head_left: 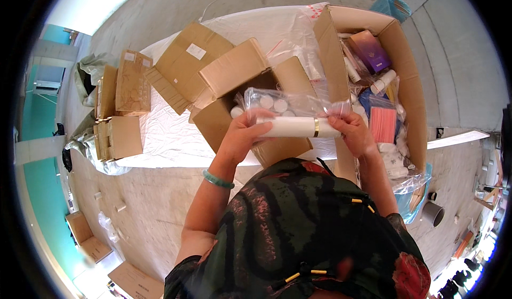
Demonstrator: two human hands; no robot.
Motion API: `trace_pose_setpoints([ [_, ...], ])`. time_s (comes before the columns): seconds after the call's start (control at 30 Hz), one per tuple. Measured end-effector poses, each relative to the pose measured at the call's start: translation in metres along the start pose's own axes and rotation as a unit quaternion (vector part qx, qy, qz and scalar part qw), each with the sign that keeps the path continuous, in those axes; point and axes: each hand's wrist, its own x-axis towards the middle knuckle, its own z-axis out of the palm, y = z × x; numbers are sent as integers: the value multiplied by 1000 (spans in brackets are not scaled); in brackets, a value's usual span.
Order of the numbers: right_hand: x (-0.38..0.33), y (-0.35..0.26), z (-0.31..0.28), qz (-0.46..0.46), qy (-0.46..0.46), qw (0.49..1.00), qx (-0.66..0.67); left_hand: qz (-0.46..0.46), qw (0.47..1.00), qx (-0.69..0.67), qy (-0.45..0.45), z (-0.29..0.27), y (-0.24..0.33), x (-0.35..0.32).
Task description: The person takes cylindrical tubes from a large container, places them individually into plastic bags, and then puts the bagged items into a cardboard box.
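Observation:
A white cylindrical tube [290, 127] with a gold band lies level between my two hands, in or against a clear plastic bag [298, 103]. My left hand [246, 129] is closed around the tube's left end. At the other end, past the gold band, my right hand [353, 131] grips the tube and the bag's edge. Beneath them stands an open cardboard box [216, 123] with its flaps spread. Several white round-ended tubes [274, 103] show inside it, partly seen through the bag.
To the right, a large open carton [413, 96] holds a purple box [369, 52], a pink bundle [382, 124], white tubes and plastic bags. Flattened and folded cardboard boxes [125, 134] stand at the left on a white sheet [165, 144]. A grey pipe piece [433, 214] lies on the floor.

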Motion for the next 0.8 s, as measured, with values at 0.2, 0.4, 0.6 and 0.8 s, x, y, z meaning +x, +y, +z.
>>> trace_pose_setpoints([
  [0.2, -7, 2, 1, -56, -139, 988, -43, -11, 999, 0, 34, -13, -15, -14],
  [0.4, -12, -15, 16, -81, -229, 969, -48, -14, 997, -38, 70, -19, -24, -25],
  [0.6, -15, -18, 32, -92, -190, 965, -152, -26, 991, -106, 76, -37, -33, -26],
  [0.8, -4, 1, 21, 44, -49, 998, 11, 73, 997, -29, -25, -20, -17, -30],
])
